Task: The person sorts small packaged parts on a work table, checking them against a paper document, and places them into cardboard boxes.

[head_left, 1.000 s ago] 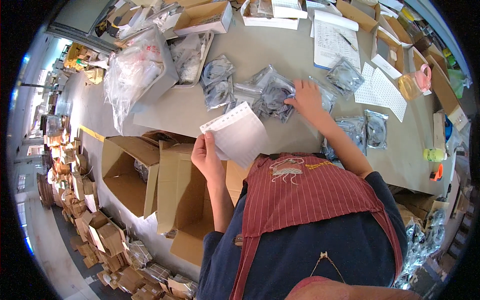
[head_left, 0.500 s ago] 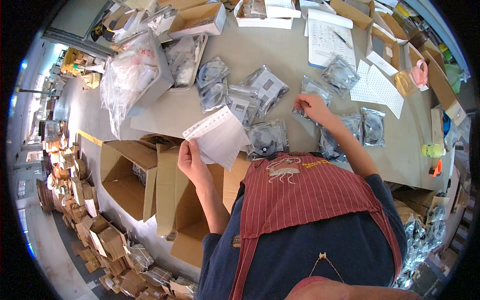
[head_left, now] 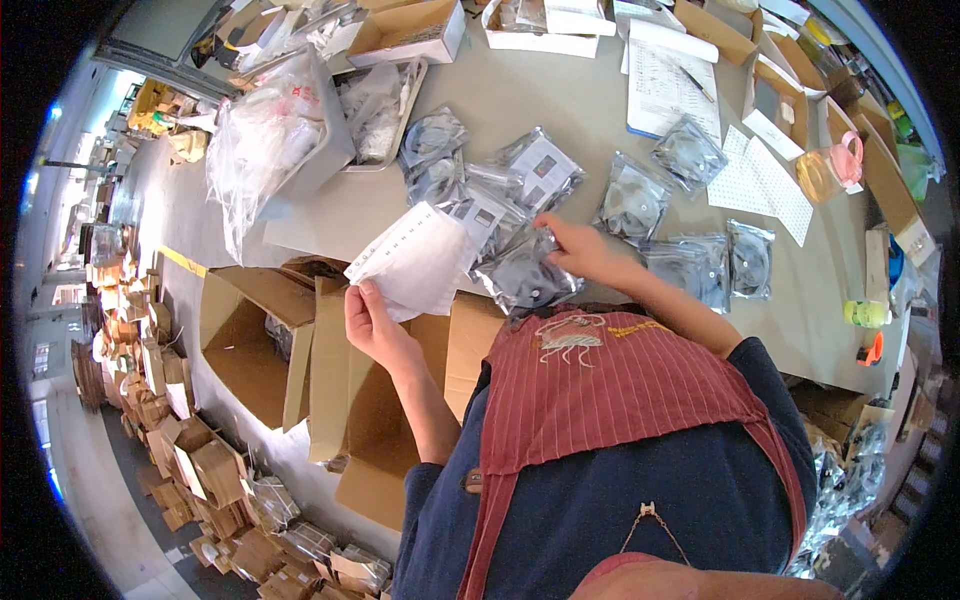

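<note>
My left hand [head_left: 377, 327] is closed on the corner of a white sheet of stickers [head_left: 415, 262] with a row of small printed marks along its upper edge. The sheet sticks out over the table's front edge, above the open cartons. My right hand [head_left: 580, 248] has its fingertips closed at the upper edge of a clear bag with a dark coiled part [head_left: 527, 275], lying at the table's front edge. Beside it lie a bag with a white label [head_left: 545, 172] and another bagged part [head_left: 636, 195]. More bagged parts [head_left: 690, 268] sit to the right of my forearm.
Open cartons [head_left: 258, 345] stand below the table's left front edge. A grey bin with plastic bags [head_left: 335, 125] is at the back left. Toward the back right are a clipboard with a pen [head_left: 672, 85], dotted sticker sheets [head_left: 765, 180] and a pink-lidded jug [head_left: 822, 175].
My right hand has moved left and nearer, from one bagged part to the bag at the front edge. My left hand still holds the sheet, now tilted and slightly farther left.
</note>
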A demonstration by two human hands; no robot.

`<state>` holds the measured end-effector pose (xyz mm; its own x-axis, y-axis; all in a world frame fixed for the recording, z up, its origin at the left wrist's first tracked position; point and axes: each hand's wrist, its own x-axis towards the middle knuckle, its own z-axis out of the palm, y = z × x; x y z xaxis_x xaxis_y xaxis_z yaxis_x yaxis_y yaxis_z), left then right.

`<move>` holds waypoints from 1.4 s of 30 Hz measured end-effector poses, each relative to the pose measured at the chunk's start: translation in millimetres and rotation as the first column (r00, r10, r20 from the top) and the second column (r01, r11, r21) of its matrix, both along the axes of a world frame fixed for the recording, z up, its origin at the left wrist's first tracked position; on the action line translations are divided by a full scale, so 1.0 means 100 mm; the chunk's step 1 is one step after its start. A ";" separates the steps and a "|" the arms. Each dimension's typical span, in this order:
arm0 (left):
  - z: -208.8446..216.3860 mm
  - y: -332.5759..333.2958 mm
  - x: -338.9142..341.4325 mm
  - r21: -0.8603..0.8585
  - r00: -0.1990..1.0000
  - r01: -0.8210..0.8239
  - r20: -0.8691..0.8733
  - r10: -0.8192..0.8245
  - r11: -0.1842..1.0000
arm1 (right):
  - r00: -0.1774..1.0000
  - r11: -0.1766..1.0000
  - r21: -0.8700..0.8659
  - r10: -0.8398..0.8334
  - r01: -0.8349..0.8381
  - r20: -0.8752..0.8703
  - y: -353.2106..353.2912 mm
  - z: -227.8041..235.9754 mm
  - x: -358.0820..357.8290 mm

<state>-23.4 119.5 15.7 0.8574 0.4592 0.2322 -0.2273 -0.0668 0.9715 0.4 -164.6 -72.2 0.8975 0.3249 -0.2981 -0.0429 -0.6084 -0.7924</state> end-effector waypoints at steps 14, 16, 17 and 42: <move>-0.11 -0.03 0.07 0.025 0.991 0.095 -0.098 -0.092 0.995 | 0.539 0.761 -0.640 0.500 0.100 0.678 -0.11 -0.12 0.74; -0.14 -0.10 0.09 0.017 0.991 0.102 -0.091 -0.100 0.995 | 0.618 0.759 -0.647 0.544 -0.074 0.568 -0.13 -0.17 0.86; -0.09 -0.14 0.09 0.003 0.983 0.130 -0.131 -0.129 0.991 | 0.614 0.763 -0.642 0.542 -0.074 0.573 -0.18 -0.21 0.98; -0.02 -0.61 0.03 0.402 0.919 0.337 -0.337 -0.205 0.851 | 0.546 0.992 0.097 -0.040 -0.076 0.837 0.51 0.89 0.13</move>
